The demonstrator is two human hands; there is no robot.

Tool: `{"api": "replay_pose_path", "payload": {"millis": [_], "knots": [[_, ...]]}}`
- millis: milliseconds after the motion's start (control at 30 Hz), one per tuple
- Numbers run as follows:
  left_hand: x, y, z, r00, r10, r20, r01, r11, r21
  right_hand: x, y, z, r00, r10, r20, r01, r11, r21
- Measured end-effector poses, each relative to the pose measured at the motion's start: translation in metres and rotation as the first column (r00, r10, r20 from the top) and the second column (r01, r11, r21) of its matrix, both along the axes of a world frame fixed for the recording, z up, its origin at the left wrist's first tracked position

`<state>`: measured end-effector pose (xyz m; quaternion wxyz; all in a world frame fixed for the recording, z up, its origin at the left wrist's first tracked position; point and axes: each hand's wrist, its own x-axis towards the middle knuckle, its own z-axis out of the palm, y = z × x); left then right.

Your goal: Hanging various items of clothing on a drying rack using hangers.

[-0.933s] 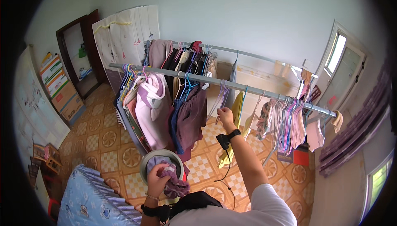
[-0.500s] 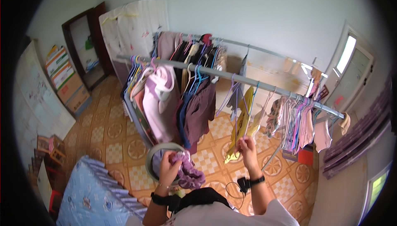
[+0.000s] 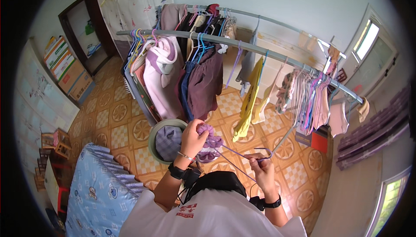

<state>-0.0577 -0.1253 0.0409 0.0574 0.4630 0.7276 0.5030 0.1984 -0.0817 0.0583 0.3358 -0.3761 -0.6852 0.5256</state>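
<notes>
My left hand (image 3: 193, 140) is closed on a bunched purple garment (image 3: 211, 139) in front of my chest. To its right, my right hand (image 3: 263, 174) grips a thin purple clothes hanger (image 3: 236, 151) near its hook. The hanger lies tilted, its far end reaching to the garment; whether it has gone inside the cloth I cannot tell. Just left of my left hand, a grey-green bucket (image 3: 152, 143) holds a dark plaid cloth (image 3: 169, 140). Beyond my hands, a yellow garment (image 3: 249, 107) hangs from the rail.
A grey rail (image 3: 242, 45) crosses ahead, with coats and a maroon garment (image 3: 203, 81) on its left and small pale garments (image 3: 320, 107) on its right. A second rail runs behind. A blue patterned bed cover (image 3: 97, 189) lies at lower left. Cardboard boxes (image 3: 71, 78) stand far left.
My right hand has drawn the purple hanger away from beside the yellow garment, down toward me. My left hand has lifted the purple garment from beside the bucket. The view has tilted downward.
</notes>
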Motion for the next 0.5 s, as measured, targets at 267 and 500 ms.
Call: {"api": "replay_pose_path", "payload": {"millis": [267, 500], "knots": [[0.040, 0.003, 0.041, 0.746, -0.397, -0.534, 0.432, 0.899, -0.064, -0.013, -0.004, 0.006, 0.999, -0.030, 0.015, 0.031, 0.999, -0.019], [0.013, -0.001, 0.065, 0.716, -0.634, -0.293, 0.610, 0.772, -0.181, 0.026, 0.016, 0.014, 0.676, 0.426, -0.601, -0.670, 0.694, -0.262]]}}
